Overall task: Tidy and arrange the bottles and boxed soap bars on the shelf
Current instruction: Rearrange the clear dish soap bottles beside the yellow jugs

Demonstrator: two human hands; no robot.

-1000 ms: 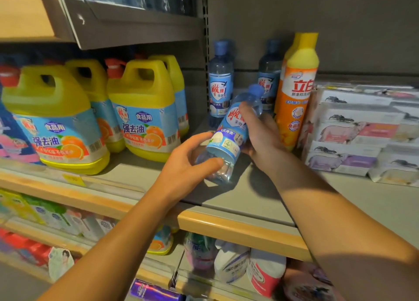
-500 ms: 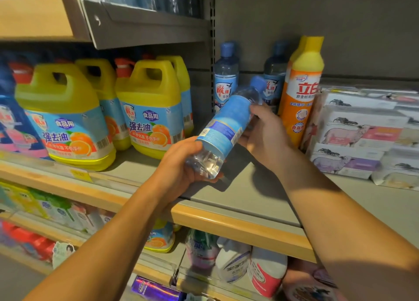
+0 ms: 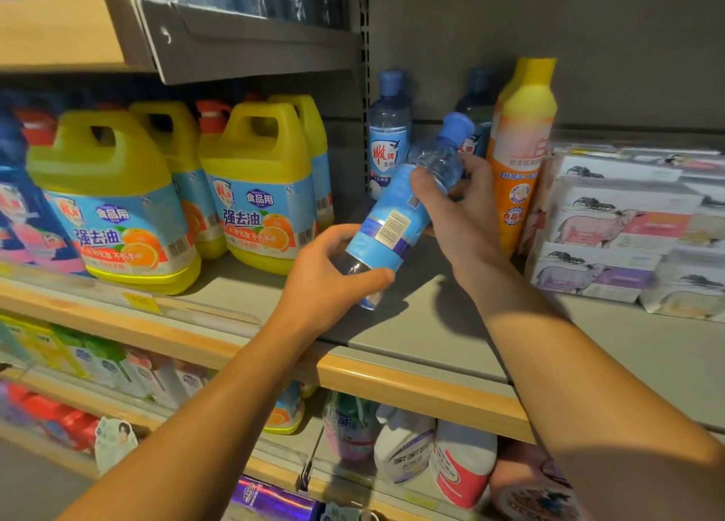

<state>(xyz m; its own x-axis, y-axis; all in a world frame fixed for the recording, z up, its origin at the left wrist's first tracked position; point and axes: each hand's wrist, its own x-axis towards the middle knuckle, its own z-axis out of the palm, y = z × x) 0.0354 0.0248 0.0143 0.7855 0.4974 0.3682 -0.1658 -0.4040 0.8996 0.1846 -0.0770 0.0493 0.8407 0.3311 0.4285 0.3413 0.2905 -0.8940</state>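
Observation:
A clear bottle with a blue cap and light-blue label [image 3: 396, 222] is tilted in the air above the grey shelf [image 3: 431, 332], cap up to the right. My left hand [image 3: 333, 281] grips its base and my right hand [image 3: 463, 210] grips its neck and shoulder. Its barcode side faces me. Behind it stand two similar blue-capped bottles, one at the left [image 3: 388, 136] and one partly hidden [image 3: 476, 104]. A tall orange bottle with a yellow top [image 3: 521, 144] stands to their right. Stacked boxed soap bars [image 3: 612, 226] fill the shelf's right side.
Several yellow detergent jugs [image 3: 259, 191] stand at the left on the same shelf. An upper shelf [image 3: 243, 38] overhangs them. The wooden front edge [image 3: 412, 387] runs below my arms. More bottles [image 3: 404, 446] sit on the lower shelf.
Both hands have turned the bottle about its axis, so the barcode side faces me instead of the front label. It is also raised slightly and stands a bit more upright.

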